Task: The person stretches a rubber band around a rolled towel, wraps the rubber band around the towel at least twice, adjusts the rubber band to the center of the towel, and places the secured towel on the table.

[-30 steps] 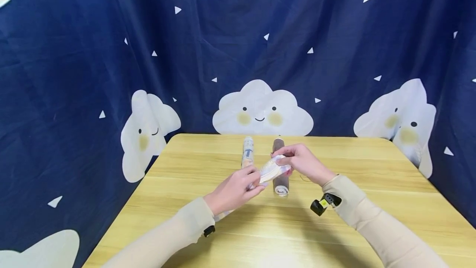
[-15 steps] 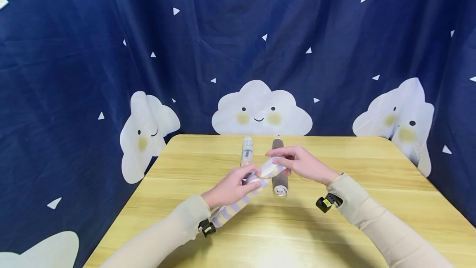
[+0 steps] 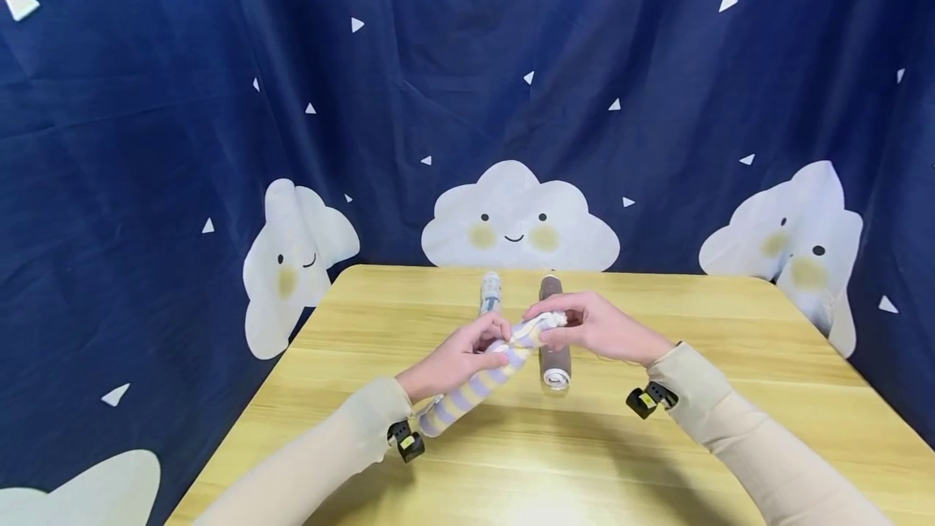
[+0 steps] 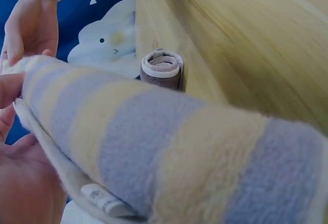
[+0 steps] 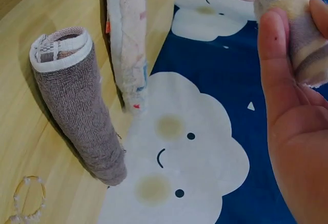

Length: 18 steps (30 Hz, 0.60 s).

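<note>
A rolled towel with lilac and yellow stripes [image 3: 478,386] slants in the air above the table. My left hand [image 3: 460,354] pinches it near the middle, thumb along the near side. My right hand [image 3: 592,329] holds its upper end between thumb and fingers, and a white edge shows there. In the left wrist view the striped roll fills much of the picture, with a white label [image 4: 106,200] at its loose edge. The right wrist view shows the right thumb [image 5: 277,55] lying along the roll.
A brown rolled towel [image 3: 556,365] lies on the wooden table [image 3: 657,428] just beyond the hands. Left of it lies a white printed rolled towel [image 3: 491,291]. A thin beaded loop [image 5: 29,198] lies beside the brown roll. A dark blue cloud-print curtain [image 3: 467,88] surrounds the table.
The striped roll has come into fuller view below my left hand and straightened out. My right fingers have shifted around its upper end, where the white edge now shows.
</note>
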{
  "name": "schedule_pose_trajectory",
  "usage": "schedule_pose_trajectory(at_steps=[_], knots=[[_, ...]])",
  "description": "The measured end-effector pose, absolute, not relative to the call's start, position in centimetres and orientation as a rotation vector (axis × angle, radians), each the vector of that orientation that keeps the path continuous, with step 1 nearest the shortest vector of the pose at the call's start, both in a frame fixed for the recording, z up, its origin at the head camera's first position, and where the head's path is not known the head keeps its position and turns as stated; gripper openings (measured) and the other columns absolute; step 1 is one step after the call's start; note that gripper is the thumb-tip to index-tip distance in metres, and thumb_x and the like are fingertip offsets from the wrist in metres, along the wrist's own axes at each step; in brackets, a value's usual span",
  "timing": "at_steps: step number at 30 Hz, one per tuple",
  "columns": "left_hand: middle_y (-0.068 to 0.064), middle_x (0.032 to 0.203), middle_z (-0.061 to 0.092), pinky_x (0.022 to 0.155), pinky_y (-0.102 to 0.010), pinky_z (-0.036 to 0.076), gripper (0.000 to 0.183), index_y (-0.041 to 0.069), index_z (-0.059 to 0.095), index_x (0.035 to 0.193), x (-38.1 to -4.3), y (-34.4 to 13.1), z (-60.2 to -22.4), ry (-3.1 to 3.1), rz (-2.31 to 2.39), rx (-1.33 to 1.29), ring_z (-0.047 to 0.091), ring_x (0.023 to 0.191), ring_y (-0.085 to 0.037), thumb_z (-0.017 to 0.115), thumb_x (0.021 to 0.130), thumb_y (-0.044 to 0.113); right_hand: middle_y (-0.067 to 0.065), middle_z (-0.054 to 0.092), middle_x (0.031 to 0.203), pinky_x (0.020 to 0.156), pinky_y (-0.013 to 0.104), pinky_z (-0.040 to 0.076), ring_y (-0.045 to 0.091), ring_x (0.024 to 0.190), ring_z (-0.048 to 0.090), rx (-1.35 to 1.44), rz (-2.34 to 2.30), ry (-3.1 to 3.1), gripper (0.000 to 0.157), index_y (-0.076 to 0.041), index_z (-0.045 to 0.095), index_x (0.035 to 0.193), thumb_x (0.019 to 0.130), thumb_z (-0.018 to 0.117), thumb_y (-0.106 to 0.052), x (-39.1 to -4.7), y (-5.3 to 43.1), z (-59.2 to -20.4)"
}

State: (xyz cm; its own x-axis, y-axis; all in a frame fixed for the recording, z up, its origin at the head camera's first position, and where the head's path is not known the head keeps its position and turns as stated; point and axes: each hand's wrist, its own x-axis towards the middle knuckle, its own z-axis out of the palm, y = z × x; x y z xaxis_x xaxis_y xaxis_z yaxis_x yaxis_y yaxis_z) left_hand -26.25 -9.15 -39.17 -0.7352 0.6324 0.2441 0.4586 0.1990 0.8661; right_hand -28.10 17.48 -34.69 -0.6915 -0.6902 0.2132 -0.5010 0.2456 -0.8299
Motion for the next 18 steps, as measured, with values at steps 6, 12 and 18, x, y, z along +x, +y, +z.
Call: schedule_pose_trajectory(at_steps=[6,12,18], knots=[[-0.002,0.104,0.063,0.066,-0.025,0.054,0.017,0.019,0.046,0.117,-25.7,-8.6,-39.1,2.484,1.457,1.121,0.063,0.076,-0.012,0.055,0.102,0.016,0.008,0.072,0.100,0.068,0.035,0.059,0.025,0.074,0.071,-1.015,-1.511,2.386,0.025,-0.015,0.070,0.120,0.095,0.070,-0.018,-28.1,17.4,-35.1],[0.001,0.108,0.065,0.060,-0.018,0.051,0.038,0.020,0.051,0.132,-25.0,-7.8,-39.7,3.057,0.964,1.430,0.065,0.070,-0.005,0.065,0.098,0.030,0.009,0.072,0.100,0.068,0.037,0.059,0.033,0.073,0.071,-0.911,-1.556,2.470,0.025,-0.015,0.071,0.118,0.095,0.070,-0.024,-28.0,17.0,-35.2],[-0.004,0.113,0.066,0.062,-0.023,0.055,0.050,0.018,0.052,0.139,-24.8,-7.4,-40.0,3.331,0.637,1.595,0.069,0.081,-0.013,0.072,0.093,0.020,0.010,0.072,0.092,0.065,0.037,0.059,0.037,0.072,0.070,-0.843,-1.590,2.511,0.025,-0.011,0.071,0.116,0.095,0.071,-0.025,-28.0,16.3,-35.2]])
